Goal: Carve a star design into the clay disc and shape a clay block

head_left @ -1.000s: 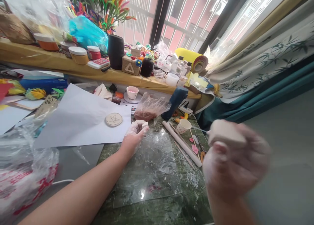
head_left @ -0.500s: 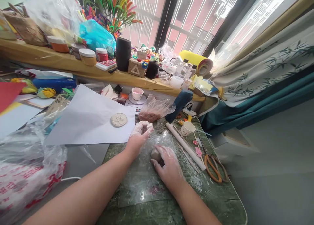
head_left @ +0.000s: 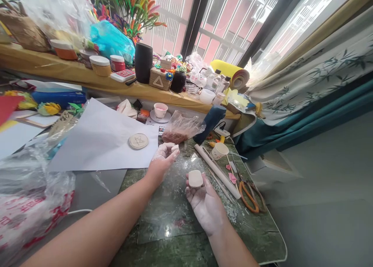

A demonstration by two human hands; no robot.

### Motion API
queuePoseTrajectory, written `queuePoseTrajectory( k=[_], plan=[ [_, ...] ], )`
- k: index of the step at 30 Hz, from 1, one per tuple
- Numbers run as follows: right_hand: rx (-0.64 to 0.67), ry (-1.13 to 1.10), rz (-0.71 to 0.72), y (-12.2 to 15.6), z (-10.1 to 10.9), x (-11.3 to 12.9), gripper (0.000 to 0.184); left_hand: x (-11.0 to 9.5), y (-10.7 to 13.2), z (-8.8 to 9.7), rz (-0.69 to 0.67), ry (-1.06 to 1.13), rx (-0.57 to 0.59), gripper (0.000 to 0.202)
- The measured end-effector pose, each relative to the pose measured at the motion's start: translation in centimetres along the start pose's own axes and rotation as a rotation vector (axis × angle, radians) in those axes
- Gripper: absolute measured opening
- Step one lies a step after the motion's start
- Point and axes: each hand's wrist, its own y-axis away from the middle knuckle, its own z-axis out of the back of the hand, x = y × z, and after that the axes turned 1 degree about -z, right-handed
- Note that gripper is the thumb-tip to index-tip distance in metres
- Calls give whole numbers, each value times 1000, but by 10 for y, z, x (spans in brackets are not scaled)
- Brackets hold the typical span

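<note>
My right hand [head_left: 206,208] is turned palm up, whitened with powder. Across its fingertips sits a pale rounded-square piece of clay [head_left: 195,178], steadied by the thumb. My left hand [head_left: 163,157], also dusted white, pinches a small white block [head_left: 175,148] between thumb and fingers; its exact kind is unclear. Below both hands lies a clear sheet [head_left: 167,208] on the green table. To the left, a round clay disc [head_left: 138,141] with a star scratched into it rests on white paper [head_left: 96,143].
A pale rolling pin [head_left: 218,172], thin wooden sticks [head_left: 220,184], a paper cup [head_left: 219,151] and orange-handled scissors [head_left: 247,197] lie at the right. Behind my hands stand a bag of brown clay [head_left: 177,133] and a pink-filled cup [head_left: 160,110] on a scale. Plastic bags [head_left: 32,205] crowd the left.
My right hand has turned from palm down over the clay piece to palm up, lifting it off the sheet. The left hand keeps its pinch, and the camera view shifted slightly.
</note>
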Motion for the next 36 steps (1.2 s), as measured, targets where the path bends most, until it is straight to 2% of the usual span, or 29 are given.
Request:
queuePoseTrajectory(
  k=[2,4,6,9,11,12,15,17,19,21,26,29,32,36],
  plan=[
    [8,-125,-156,0,-5,11,38,0,0,0,-2,8,0,40],
    [24,-79,-110,2,-8,31,37,1,0,0,0,14,3,41],
    [31,66,148,5,-10,56,38,1,0,0,10,16,4,44],
    [-28,343,708,6,-9,84,45,0,0,-1,25,15,2,45],
    [-45,565,968,2,-3,82,45,-1,1,-1,19,20,-2,45],
    [-6,704,1035,-1,2,74,44,-2,1,-2,16,23,-2,44],
    [196,1147,1038,-15,18,40,47,-4,2,-2,8,30,-10,42],
    [190,1294,1001,-23,28,21,54,-4,2,-3,7,31,-14,41],
    [78,1308,998,-27,34,13,54,-3,2,-3,9,24,-10,42],
    [54,1311,1002,-27,34,12,52,-3,2,-3,12,15,-7,43],
    [218,1490,981,-28,24,3,55,-2,1,-3,5,19,-23,40],
    [258,1558,984,-30,22,-4,46,-3,2,-3,6,-2,-20,39],
    [296,1529,1088,-29,24,-4,40,-6,3,-4,3,-3,-15,38],
    [490,1462,1206,-20,23,1,42,-7,3,-5,7,9,-16,40]
  ],
)
